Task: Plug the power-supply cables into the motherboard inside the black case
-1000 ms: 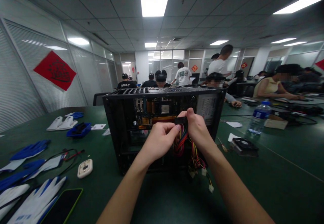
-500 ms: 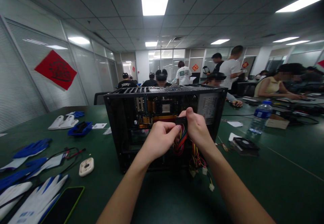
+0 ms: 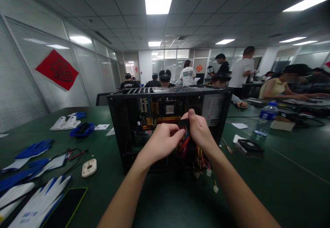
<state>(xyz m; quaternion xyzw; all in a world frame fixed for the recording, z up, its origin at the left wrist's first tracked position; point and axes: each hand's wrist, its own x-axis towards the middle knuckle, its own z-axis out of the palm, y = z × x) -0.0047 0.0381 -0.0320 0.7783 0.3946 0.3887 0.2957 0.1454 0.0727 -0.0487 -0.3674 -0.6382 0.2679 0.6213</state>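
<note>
The left hand point(image 3: 163, 140) has its fingers curled shut around multicoloured wires point(image 3: 183, 147) just below a black rectangular cable connector point(image 3: 183, 122); the right hand point(image 3: 199, 128) has its fingers closed on the connector's right end. The connector sits between both sets of fingertips, its slender wires looping beneath. Beyond, on the smooth green tabletop point(image 3: 160, 200), stands an open-sided black computer case point(image 3: 116, 128), exposing a motherboard point(image 3: 168, 110) and boxy grey power supply point(image 3: 211, 107).

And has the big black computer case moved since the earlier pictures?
No, neither left nor right: the computer case keeps its place against the water bottle.
</note>
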